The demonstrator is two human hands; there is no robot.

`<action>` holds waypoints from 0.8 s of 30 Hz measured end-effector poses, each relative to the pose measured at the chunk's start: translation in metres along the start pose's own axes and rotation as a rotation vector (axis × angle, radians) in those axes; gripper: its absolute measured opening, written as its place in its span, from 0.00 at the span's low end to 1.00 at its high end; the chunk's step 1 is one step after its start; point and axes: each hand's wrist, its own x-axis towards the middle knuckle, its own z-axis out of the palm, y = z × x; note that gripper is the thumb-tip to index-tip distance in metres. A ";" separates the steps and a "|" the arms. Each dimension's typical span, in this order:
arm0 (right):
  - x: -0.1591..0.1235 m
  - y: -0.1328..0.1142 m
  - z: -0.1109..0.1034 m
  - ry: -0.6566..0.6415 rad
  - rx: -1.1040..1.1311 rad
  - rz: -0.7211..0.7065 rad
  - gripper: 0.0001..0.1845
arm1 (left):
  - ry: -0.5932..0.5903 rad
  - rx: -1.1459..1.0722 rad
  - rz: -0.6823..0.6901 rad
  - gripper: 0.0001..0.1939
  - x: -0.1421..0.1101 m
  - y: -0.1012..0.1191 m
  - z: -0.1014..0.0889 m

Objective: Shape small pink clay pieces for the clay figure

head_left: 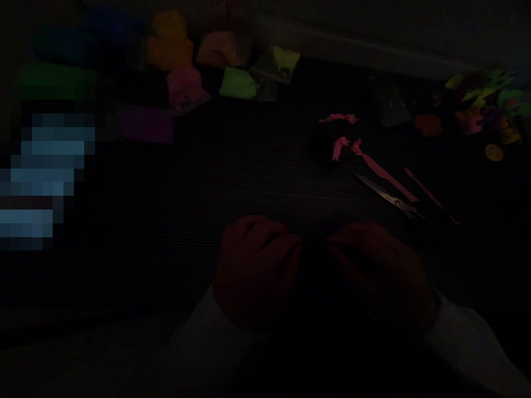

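Observation:
The view is very dark. My left hand (pixel 259 265), in a pale sleeve, is closed with its fingers curled over the table. To its right, my right hand (pixel 377 265) has its fingertips pinched together. A small dark gap lies between the two hands. Whatever either hand holds, if anything, is lost in the shadow. Beyond my right hand lie scissors (pixel 390 197) with metal blades pointing up and left. A flat pink strip (pixel 390 176) runs behind them, and a thinner pink strip (pixel 431 194) lies to their right.
Pink bow-like pieces (pixel 341 148) sit on a dark shape behind the scissors. Coloured clay-like packets line the back left, among them an orange one (pixel 170 41), a green one (pixel 238 83) and a purple one (pixel 146 124). Colourful small pieces (pixel 485 105) crowd the far right. A blurred-out bright patch is at left.

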 end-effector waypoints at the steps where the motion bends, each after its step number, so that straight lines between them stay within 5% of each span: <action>1: -0.001 0.000 0.001 0.007 -0.021 -0.008 0.09 | -0.003 -0.002 -0.008 0.07 0.001 0.001 0.000; 9: 0.003 -0.006 0.004 0.028 -0.121 -0.025 0.08 | 0.017 -0.029 -0.049 0.08 0.006 0.006 0.002; 15: 0.014 0.042 -0.061 0.222 -0.535 0.221 0.14 | 0.034 -0.037 -0.002 0.06 0.003 0.005 0.003; 20: 0.027 0.092 -0.097 -0.049 -0.559 0.556 0.15 | 0.066 -0.039 0.033 0.05 -0.002 0.005 0.002; 24: 0.033 0.098 -0.100 -0.155 -0.672 0.537 0.11 | 0.096 -0.037 0.061 0.06 -0.005 0.006 0.000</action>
